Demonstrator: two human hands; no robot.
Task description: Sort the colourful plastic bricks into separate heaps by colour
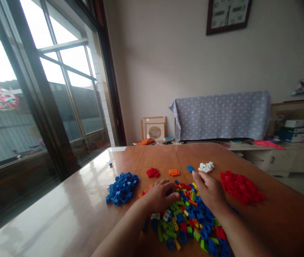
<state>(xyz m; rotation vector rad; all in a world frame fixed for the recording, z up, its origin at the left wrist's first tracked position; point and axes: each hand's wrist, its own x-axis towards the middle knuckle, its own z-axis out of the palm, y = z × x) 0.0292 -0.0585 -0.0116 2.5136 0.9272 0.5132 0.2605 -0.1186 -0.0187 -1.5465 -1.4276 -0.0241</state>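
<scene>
A mixed pile of toy building bricks (180, 217) in green, blue, red, yellow and orange covers the table in front of me. My left hand (159, 195) is over the pile's far left part, palm down, with thumb and fingers apart and nothing visible in it. At the pile's far right side, my right hand (211, 191) has its fingers curled and its thumb pointing away from me. Just beyond that thumb tip is a flat blue brick (190, 169); whether they touch I cannot tell. Whatever the curled fingers hold, if anything, is hidden.
Blue bricks (122, 188) are heaped on the left, red bricks (241, 187) on the right. Along the far side are small groups of red bricks (153, 172), orange bricks (174, 172) and white bricks (206, 167). One small blue piece (110, 165) lies apart on the wooden table (68, 214).
</scene>
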